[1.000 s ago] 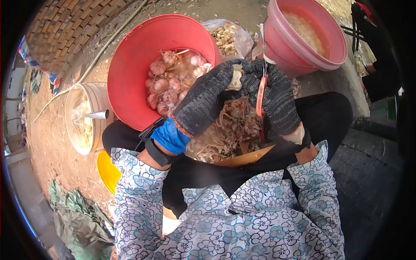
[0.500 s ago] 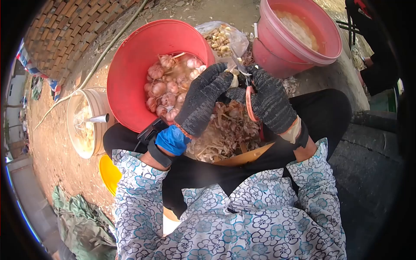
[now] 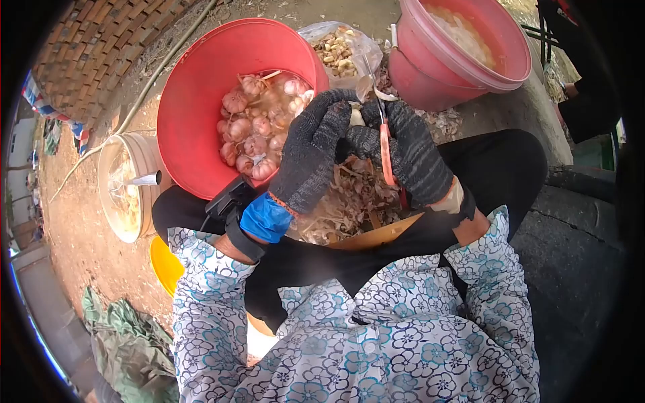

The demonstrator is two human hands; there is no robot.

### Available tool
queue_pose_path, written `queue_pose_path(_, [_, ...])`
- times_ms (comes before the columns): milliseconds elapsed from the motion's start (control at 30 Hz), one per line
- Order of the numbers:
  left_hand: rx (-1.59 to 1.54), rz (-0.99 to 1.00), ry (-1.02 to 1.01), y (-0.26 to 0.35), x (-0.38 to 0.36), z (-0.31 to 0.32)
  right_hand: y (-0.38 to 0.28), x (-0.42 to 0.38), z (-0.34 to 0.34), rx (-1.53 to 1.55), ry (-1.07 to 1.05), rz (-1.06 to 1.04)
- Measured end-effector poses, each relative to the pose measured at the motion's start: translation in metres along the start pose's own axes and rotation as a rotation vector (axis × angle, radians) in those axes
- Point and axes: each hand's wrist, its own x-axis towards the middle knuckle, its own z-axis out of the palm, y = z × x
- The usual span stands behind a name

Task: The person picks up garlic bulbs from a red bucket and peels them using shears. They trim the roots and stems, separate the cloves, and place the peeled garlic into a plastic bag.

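Note:
My left hand, in a dark grey knit glove, is closed around a pale garlic bulb that shows between its fingertips. My right hand, gloved alike, grips scissors with pink-orange handles; their blades point away from me, beside the garlic. A loose piece of garlic skin is by the blades. Beneath both hands lies a heap of dry garlic skins in a container with a wooden-looking edge. To the left, a red bucket holds several pinkish garlic bulbs.
Peeled cloves fill a clear plastic bag ahead. A pink bucket with pale contents stands ahead right. On the left are a whitish bucket with a metal tube, a yellow container and green cloth. Another person's dark sleeve shows far right.
The scissors have turned more upright, their handles swinging in my right hand. A piece of skin now shows at the blades. The whole view has shifted slightly.

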Motion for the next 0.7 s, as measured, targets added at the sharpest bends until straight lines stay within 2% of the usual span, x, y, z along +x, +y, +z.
queue_pose_path(33, [-0.003, -0.003, 0.0, -0.001, 0.001, 0.0, 0.008, -0.001, 0.002, 0.13, -0.03, 0.131])
queue_pose_path(167, [-0.113, -0.174, -0.017, 0.0, 0.002, -0.002, 0.014, -0.006, 0.001, -0.018, -0.171, 0.075])
queue_pose_path(233, [-0.14, -0.21, -0.059, -0.004, 0.003, -0.007, -0.002, -0.004, 0.002, 0.66, -0.052, 0.303])
queue_pose_path(267, [-0.152, -0.278, -0.064, -0.001, 0.004, -0.008, -0.016, 0.002, -0.001, 0.403, -0.166, 0.397])
queue_pose_path(300, [-0.155, -0.284, -0.061, -0.004, 0.004, -0.012, -0.016, 0.001, 0.001, 0.404, -0.169, 0.404])
queue_pose_path(367, [-0.037, -0.028, -0.162, -0.014, 0.003, -0.019, -0.015, -0.002, 0.002, 0.936, -0.04, 0.341])
queue_pose_path(400, [-0.213, -0.157, -0.148, -0.014, 0.004, -0.018, -0.018, -0.001, 0.002, 0.893, -0.026, 0.366])
queue_pose_path(433, [-0.22, -0.167, -0.143, -0.018, 0.005, -0.019, -0.016, -0.004, 0.0, 0.891, -0.029, 0.38])
queue_pose_path(500, [0.104, -0.122, -0.121, -0.025, 0.008, -0.025, -0.009, -0.008, -0.007, 0.356, -0.293, 0.117])
queue_pose_path(533, [0.158, 0.087, -0.142, -0.031, 0.009, -0.025, -0.005, -0.008, -0.009, 0.233, -0.307, 0.039])
queue_pose_path(567, [0.158, 0.087, -0.137, -0.032, 0.009, -0.026, -0.003, -0.009, -0.01, 0.172, -0.292, 0.012])
queue_pose_path(633, [-0.058, -0.093, -0.195, -0.018, 0.01, -0.019, 0.003, -0.009, -0.01, 0.062, -0.281, -0.039])
queue_pose_path(700, [-0.016, -0.117, -0.177, -0.013, 0.006, -0.014, 0.008, -0.01, -0.01, -0.063, -0.287, -0.101])
